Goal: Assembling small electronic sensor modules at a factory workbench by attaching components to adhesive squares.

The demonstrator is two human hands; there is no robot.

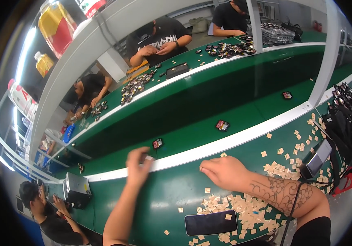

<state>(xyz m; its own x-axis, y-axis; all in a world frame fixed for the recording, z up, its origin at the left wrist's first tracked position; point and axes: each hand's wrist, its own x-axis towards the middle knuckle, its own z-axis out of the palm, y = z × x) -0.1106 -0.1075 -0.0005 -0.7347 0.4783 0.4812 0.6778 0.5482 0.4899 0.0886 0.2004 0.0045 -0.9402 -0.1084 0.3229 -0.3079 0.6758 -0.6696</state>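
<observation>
Near the middle of the frame, we see a left hand (137, 167) above a white rail (188, 157), fingers curled toward the thumb, with a pale bit (149, 158) at the tips; whether it is pinched or merely stuck there, we cannot tell at this blur. Just beyond sits a black case (157, 143) on the green strip. Right of centre, the right hand (226, 172) presses thumb and forefinger together, anything between them hidden. The pale squares (249, 207) lie heaped at lower centre, around a dark phone (208, 225), with more scattered at right. We judge the step in hand to be handling small pieces one by one beside the rail; the next move would seem to call for a light, exact fingertip grip.
</observation>
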